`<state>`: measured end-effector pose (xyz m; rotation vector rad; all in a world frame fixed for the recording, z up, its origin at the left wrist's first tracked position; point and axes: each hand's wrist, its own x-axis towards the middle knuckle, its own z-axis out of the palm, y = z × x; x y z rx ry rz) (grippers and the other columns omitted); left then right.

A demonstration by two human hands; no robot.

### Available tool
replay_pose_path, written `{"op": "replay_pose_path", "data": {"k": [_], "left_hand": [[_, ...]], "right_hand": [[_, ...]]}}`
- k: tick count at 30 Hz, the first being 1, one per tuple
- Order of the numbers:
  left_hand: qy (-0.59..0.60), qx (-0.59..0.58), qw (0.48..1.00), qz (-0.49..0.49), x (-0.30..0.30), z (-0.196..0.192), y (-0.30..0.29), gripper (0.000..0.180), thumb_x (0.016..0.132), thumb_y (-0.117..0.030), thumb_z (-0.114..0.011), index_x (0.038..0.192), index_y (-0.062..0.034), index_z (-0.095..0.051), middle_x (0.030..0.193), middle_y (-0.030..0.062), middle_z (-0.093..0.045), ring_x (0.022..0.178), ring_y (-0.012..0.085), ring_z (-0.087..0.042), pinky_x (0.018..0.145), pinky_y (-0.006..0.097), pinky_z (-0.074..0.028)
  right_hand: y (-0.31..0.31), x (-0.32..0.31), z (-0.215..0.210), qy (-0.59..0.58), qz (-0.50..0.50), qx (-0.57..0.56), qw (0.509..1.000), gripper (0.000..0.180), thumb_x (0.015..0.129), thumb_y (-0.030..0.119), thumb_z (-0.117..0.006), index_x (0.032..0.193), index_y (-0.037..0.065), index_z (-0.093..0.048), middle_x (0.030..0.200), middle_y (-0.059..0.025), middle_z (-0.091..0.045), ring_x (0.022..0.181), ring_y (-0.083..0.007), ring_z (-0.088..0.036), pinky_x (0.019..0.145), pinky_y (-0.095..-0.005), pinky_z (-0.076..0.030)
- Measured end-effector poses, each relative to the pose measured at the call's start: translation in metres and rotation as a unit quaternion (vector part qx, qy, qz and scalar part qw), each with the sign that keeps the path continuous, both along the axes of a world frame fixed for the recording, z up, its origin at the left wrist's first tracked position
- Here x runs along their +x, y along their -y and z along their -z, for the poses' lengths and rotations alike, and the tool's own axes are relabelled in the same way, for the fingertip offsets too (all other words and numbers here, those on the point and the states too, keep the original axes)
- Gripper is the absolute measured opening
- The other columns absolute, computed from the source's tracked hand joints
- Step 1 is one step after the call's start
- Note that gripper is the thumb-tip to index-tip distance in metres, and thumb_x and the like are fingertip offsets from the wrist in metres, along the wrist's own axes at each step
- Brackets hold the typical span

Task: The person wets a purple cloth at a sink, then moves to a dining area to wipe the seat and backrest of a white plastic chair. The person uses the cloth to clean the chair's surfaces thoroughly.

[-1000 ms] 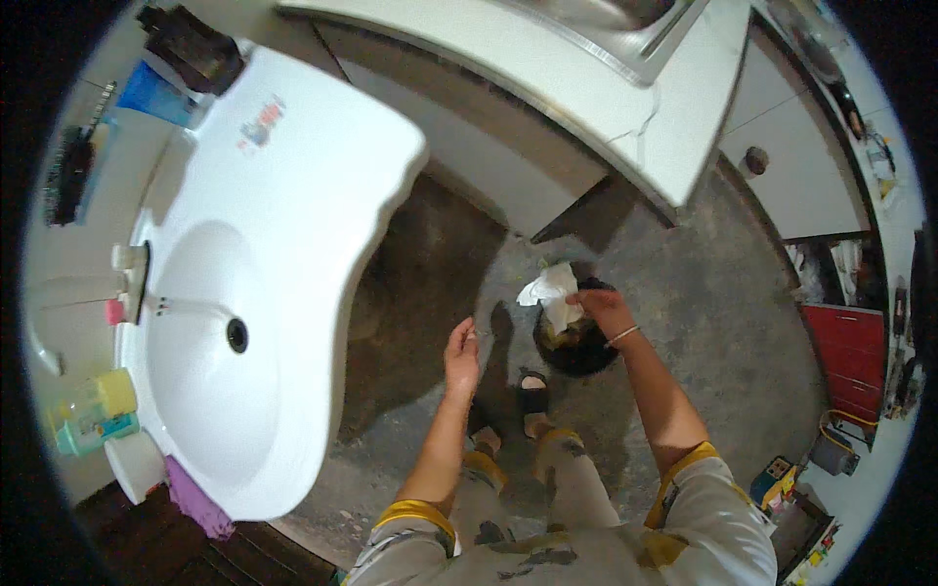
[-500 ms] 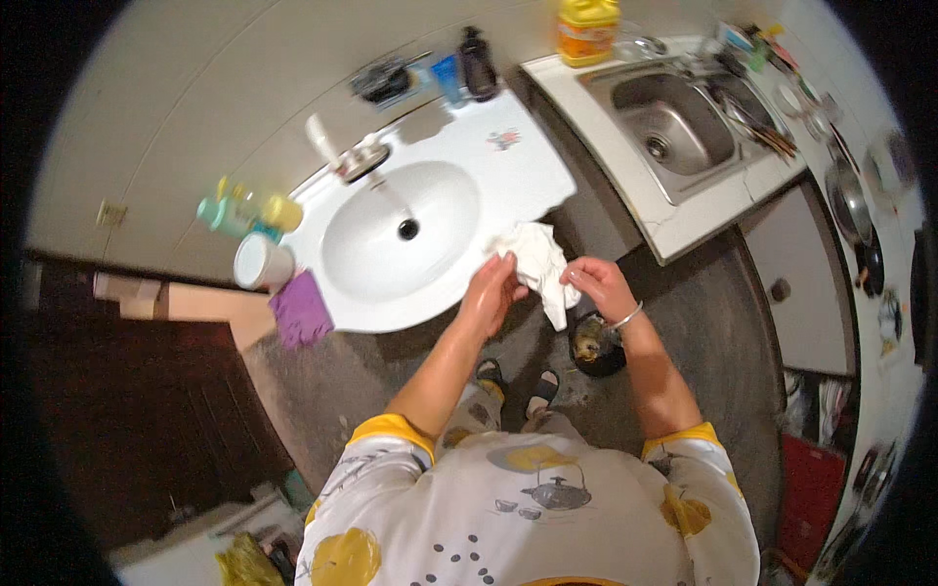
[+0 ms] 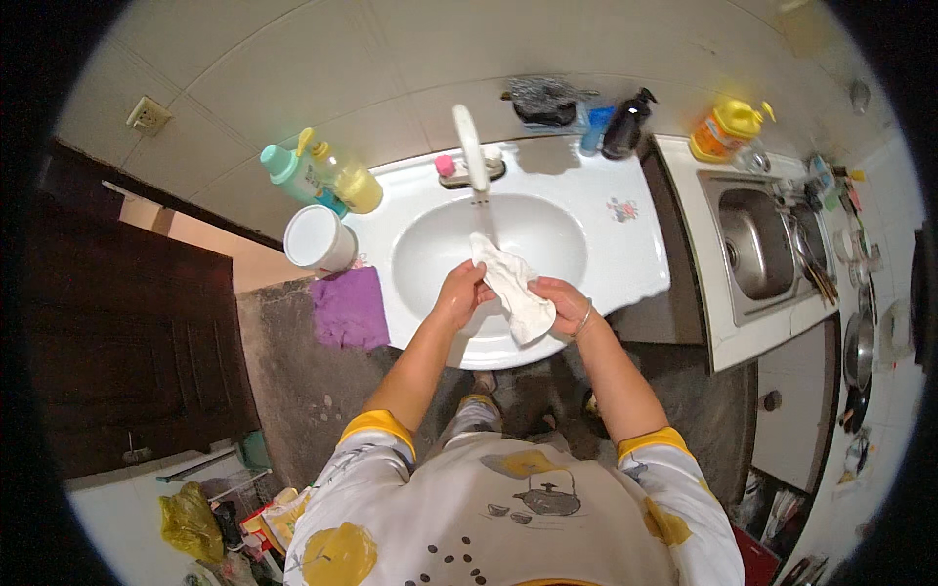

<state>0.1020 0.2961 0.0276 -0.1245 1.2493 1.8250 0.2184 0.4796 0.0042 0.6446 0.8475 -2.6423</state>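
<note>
Both hands are gripping a white cloth [image 3: 511, 286] over the basin [image 3: 625, 244]: left hand [image 3: 459, 292] pinching one end, right hand [image 3: 561, 304] closing on the other, under the tap [image 3: 471, 146].

Two sinks [image 3: 625, 234] [image 3: 757, 244], one white cloth [image 3: 513, 283], one white cup [image 3: 318, 237], one purple rag [image 3: 349, 308].

Cloth [image 3: 513, 288] betw. left hand [image 3: 459, 293] and right hand [image 3: 559, 305], over basin [image 3: 430, 249]. Tap [image 3: 471, 146] behind hands. Cup [image 3: 319, 237], bottles [image 3: 332, 178], folded rag [image 3: 350, 308] left of left hand. Metal sink [image 3: 760, 244] well right of right hand.
</note>
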Motion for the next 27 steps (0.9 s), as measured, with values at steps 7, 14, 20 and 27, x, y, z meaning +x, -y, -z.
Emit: {"op": "replay_pose_path", "data": {"k": [7,14,20,27], "left_hand": [[-0.378,-0.292,0.878,0.040,-0.122,0.027,-0.004,0.032,0.094,-0.021,-0.054,0.121,-0.0037,-0.053,0.099,0.0126,-0.064,0.085,0.0237,-0.063,0.074,0.039,-0.054],[-0.649,-0.445,0.580,0.210,-0.235,0.013,-0.065,0.033,0.089,-0.022,-0.056,0.119,-0.0081,-0.055,0.112,0.0169,-0.056,0.100,0.0348,-0.059,0.080,0.048,-0.052],[-0.630,-0.463,0.580,0.230,-0.239,0.030,-0.072,0.024,0.090,-0.022,-0.056,0.103,-0.0026,-0.052,0.102,0.0226,-0.055,0.089,0.0403,-0.062,0.075,0.050,-0.052],[-0.568,-0.491,0.622,0.220,-0.226,0.011,-0.073,0.033,0.092,-0.028,-0.057,0.111,-0.0027,-0.052,0.110,0.0204,-0.054,0.095,0.0364,-0.063,0.079,0.046,-0.053]], "right_hand": [[-0.006,-0.082,0.025,-0.042,0.143,0.094,0.984,0.011,0.089,0.007,-0.061,0.097,0.005,-0.055,0.096,-0.0076,-0.064,0.092,-0.0166,-0.062,0.082,-0.0345,-0.053],[0.007,-0.118,-0.004,-0.017,0.212,0.049,0.976,0.030,0.094,0.004,-0.047,0.123,-0.001,-0.048,0.114,-0.0128,-0.060,0.107,-0.0243,-0.061,0.093,-0.0383,-0.051],[0.000,-0.131,0.014,-0.012,0.164,0.027,0.986,0.038,0.097,0.007,-0.043,0.134,0.000,-0.042,0.125,-0.0131,-0.056,0.113,-0.0243,-0.058,0.096,-0.0376,-0.049],[-0.003,-0.145,0.030,0.023,0.141,0.040,0.989,0.034,0.096,0.008,-0.048,0.129,-0.002,-0.045,0.119,-0.0138,-0.060,0.102,-0.0267,-0.064,0.087,-0.0391,-0.054]]}}
